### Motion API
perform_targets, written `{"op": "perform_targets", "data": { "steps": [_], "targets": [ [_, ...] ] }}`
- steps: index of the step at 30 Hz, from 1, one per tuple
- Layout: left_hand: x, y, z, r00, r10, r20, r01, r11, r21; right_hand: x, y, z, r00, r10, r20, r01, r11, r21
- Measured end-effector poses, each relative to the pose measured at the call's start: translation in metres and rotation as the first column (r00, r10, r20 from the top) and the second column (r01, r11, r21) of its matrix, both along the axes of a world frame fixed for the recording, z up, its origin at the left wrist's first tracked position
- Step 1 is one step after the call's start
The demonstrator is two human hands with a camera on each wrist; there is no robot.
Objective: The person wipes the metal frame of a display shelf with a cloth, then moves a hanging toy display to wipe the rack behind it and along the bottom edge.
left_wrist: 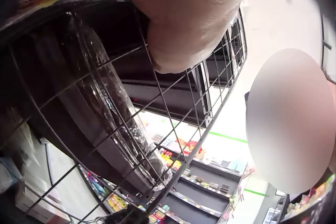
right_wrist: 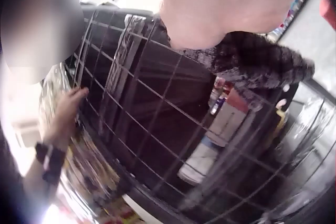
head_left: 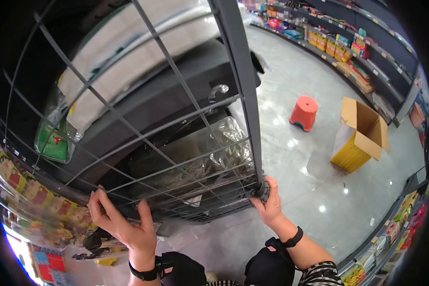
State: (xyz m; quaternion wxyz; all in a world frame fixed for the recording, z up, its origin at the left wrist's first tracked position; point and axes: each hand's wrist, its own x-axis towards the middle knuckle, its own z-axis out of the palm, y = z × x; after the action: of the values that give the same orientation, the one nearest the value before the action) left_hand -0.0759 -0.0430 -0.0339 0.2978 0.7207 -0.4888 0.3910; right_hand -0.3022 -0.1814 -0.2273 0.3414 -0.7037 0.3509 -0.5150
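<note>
A dark wire mesh rack (head_left: 190, 97) with a thick grey post fills the left and middle of the head view, with its lower rail close to both hands. My left hand (head_left: 126, 229) grips this rail on the left, fingers bent at the mesh and thumb apart to the right. At the foot of the post my right hand (head_left: 270, 207) holds a dark grey textured cloth (right_wrist: 252, 64) against the frame. Behind the mesh lie plastic-wrapped packages (head_left: 200, 157) and a green packet (head_left: 54, 140) beside pale folded goods. The left fingertips are hidden in the left wrist view.
A red stool (head_left: 303, 113) and an open cardboard box (head_left: 360, 133) stand on the shiny grey floor to the right. Stocked shelves (head_left: 338, 43) line the back and the lower right. Packaged goods (head_left: 38, 195) hang close by on the left.
</note>
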Motion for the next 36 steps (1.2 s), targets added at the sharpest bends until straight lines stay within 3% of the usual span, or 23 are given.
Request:
{"op": "perform_targets", "data": {
  "steps": [2,4,8,10,14,17,21,23,24,26,30,33,36],
  "targets": [
    [-0.002,0.000,0.001,1.000,-0.013,-0.005,0.013,1.000,0.000,-0.002,0.002,0.009,1.000,0.001,0.024,-0.001,1.000,0.023],
    [-0.001,0.001,0.002,1.000,-0.011,-0.006,0.011,1.000,0.002,-0.003,0.008,0.018,0.994,-0.108,-0.003,0.107,0.989,-0.098],
    [0.002,0.006,0.004,0.999,-0.033,-0.014,0.033,0.998,0.055,-0.013,0.021,0.046,0.981,-0.191,0.044,0.195,0.974,-0.112],
    [0.003,0.008,0.005,0.998,-0.061,0.009,0.060,0.995,0.073,-0.017,0.029,0.066,0.932,-0.174,0.319,0.186,0.982,-0.007],
    [0.001,0.008,0.006,0.997,-0.070,-0.014,0.071,0.994,0.079,-0.011,0.022,0.134,0.901,-0.107,0.421,0.189,0.970,-0.156],
    [0.001,0.006,0.007,0.997,-0.075,-0.022,0.076,0.995,0.071,0.008,0.007,0.158,0.976,-0.219,0.020,0.208,0.893,-0.399],
    [0.001,0.005,0.008,0.997,-0.079,-0.019,0.080,0.994,0.073,0.025,0.012,0.093,0.942,-0.331,-0.048,0.284,0.867,-0.408],
    [0.002,0.003,0.009,0.998,-0.069,-0.004,0.069,0.995,0.067,0.021,0.021,0.056,0.924,-0.352,-0.148,0.290,0.899,-0.328],
    [0.002,0.004,0.010,0.998,-0.066,0.017,0.064,0.995,0.075,0.016,0.028,0.044,0.923,-0.353,-0.154,0.288,0.898,-0.333],
    [0.002,0.005,0.011,0.997,-0.075,0.016,0.074,0.995,0.074,0.006,0.036,0.029,0.940,-0.269,-0.212,0.232,0.956,-0.181],
    [0.005,0.006,0.007,0.995,-0.101,-0.011,0.102,0.991,0.083,-0.008,0.044,0.064,0.933,-0.298,-0.201,0.244,0.936,-0.252],
    [0.004,0.006,0.008,0.995,-0.100,-0.005,0.100,0.992,0.080,-0.003,0.044,0.133,0.946,-0.320,-0.060,0.238,0.806,-0.541],
    [0.003,0.007,0.010,0.994,-0.109,-0.020,0.110,0.991,0.076,0.022,0.033,0.180,0.919,-0.385,-0.091,0.253,0.748,-0.614]
  ]
}}
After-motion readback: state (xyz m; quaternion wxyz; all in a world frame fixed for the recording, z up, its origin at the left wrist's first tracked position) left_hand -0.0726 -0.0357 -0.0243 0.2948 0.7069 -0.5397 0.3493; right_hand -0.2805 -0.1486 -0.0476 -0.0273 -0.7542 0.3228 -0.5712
